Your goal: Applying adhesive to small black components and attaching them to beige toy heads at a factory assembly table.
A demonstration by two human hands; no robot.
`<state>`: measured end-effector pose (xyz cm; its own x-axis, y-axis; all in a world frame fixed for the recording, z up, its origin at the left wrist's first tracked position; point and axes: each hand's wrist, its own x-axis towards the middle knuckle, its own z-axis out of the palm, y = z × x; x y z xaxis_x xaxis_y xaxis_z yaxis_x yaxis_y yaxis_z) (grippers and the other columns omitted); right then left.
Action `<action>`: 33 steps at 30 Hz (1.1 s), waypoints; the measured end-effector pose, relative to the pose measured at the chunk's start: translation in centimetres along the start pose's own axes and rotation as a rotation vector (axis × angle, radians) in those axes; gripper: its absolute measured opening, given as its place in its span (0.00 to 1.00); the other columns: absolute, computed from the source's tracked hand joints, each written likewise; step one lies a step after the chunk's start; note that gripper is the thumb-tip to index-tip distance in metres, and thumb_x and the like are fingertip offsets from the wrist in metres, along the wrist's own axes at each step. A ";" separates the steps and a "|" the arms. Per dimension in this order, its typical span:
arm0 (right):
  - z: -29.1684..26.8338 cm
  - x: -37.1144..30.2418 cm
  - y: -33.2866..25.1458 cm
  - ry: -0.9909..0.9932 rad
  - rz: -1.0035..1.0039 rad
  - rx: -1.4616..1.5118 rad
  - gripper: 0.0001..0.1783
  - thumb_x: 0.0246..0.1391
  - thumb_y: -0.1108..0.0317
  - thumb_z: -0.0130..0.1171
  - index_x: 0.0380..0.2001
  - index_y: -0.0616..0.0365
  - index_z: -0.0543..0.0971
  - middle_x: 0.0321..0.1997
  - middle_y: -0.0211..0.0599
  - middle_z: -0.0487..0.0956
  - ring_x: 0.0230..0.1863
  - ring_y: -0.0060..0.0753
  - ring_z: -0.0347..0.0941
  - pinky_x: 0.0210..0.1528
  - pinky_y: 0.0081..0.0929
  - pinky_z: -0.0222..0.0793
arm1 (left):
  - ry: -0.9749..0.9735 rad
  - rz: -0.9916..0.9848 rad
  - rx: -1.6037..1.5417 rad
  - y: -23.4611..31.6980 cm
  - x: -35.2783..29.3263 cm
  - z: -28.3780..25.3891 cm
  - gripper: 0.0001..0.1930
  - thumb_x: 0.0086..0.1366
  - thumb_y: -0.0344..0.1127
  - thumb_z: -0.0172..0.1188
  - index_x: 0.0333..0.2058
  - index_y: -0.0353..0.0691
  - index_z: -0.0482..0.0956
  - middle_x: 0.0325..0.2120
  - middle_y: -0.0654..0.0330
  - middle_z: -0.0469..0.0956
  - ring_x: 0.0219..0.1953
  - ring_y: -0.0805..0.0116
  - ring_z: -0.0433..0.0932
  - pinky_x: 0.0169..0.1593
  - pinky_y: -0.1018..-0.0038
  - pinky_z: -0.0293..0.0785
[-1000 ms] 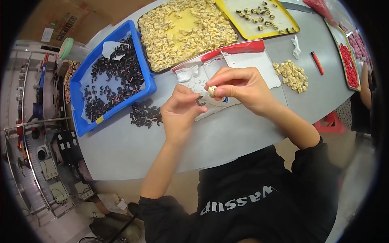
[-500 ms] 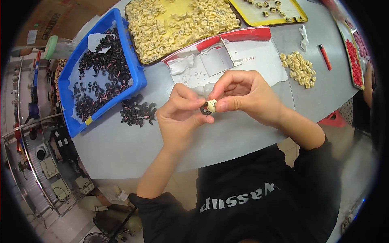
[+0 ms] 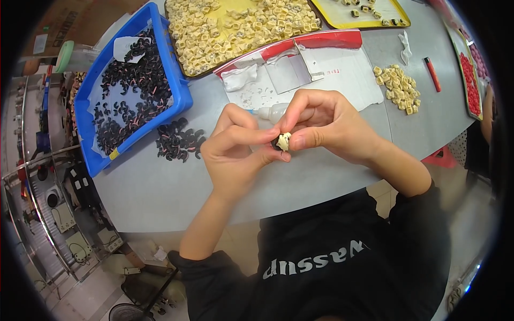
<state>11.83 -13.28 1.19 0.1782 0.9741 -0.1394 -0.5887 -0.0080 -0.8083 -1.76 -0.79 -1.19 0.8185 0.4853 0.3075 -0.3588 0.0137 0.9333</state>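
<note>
In front of me, over the table, my left hand (image 3: 233,150) pinches a small black curved piece (image 3: 275,143) between thumb and fingers. My right hand (image 3: 334,124) grips a small cream-coloured piece with dark specks (image 3: 285,140) and presses it against the black one. Fingertips partly cover both pieces, so how they join is hidden. Behind the hands lies a translucent squeeze bottle with a blue tip (image 3: 276,112). A loose pile of black curved pieces (image 3: 178,141) is left of my left hand. Off to the right sits a pile of cream square pieces (image 3: 397,89).
A blue bin (image 3: 182,96) full of black pieces stands left. Behind are a large tray of cream pieces (image 3: 235,7), a yellow tray (image 3: 334,16) with two-coloured pieces, and an opened red-and-white carton (image 3: 350,59). A red marker (image 3: 432,75) and crumpled tissue (image 3: 405,49) lie right.
The black piece and the cream piece have come closer together and now touch. My left fingers have shifted slightly right and closed in. More of the squeeze bottle shows behind my hands.
</note>
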 end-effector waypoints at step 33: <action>-0.1 0.2 0.9 -0.034 0.105 0.267 0.28 0.35 0.84 0.63 0.32 0.54 0.54 0.29 0.44 0.75 0.28 0.32 0.72 0.31 0.27 0.70 | -0.047 0.099 0.188 0.2 -0.1 0.0 0.18 0.33 0.28 0.73 0.29 0.43 0.82 0.19 0.72 0.63 0.24 0.76 0.59 0.28 0.81 0.56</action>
<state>11.44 -13.06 0.38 0.0816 0.9780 -0.1919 -0.7904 -0.0538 -0.6102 -1.87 -0.85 -1.05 0.8052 0.4348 0.4032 -0.3515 -0.1976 0.9151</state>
